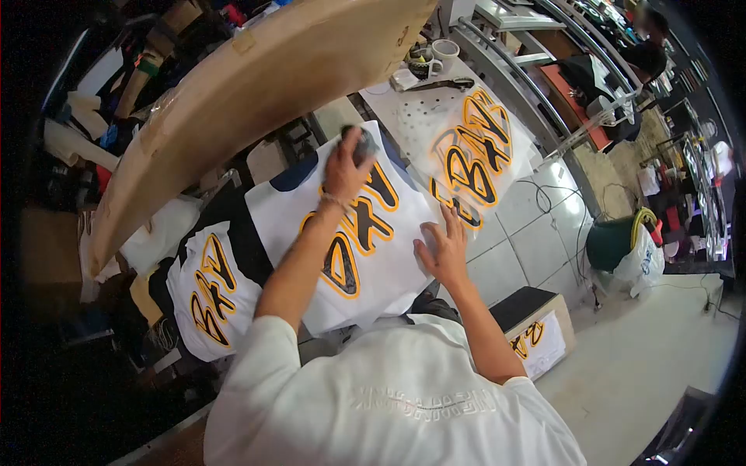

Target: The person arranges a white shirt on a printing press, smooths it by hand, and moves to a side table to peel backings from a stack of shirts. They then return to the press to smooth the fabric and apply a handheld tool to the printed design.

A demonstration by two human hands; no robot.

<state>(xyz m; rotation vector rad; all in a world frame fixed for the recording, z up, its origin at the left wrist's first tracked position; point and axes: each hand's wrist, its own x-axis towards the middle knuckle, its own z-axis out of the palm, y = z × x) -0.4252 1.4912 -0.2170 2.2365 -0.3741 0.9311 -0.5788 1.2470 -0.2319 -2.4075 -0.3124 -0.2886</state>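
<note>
A white garment piece [404, 260] with black-and-orange lettering [361, 221] lies spread in front of me, dark blue fabric showing at its upper edges. My left hand [347, 167] is closed around a dark rounded object [361, 144] at the garment's top edge; its kind is hard to make out. Over the garment's right side, my right hand [445, 247] has its fingers apart, fingertips by the edge of a clear film sheet [423, 116] with similar lettering. Another white lettered piece [214, 291] lies on black fabric to the left.
A large curved tan panel [256, 85] arches over the left side. At the back stand a white cup [445, 53], a patterned mug [422, 64] and a dark-handled tool [435, 84]. A box [536, 318] and a green bin [611, 242] are on the right. Another person [646, 50] is beyond.
</note>
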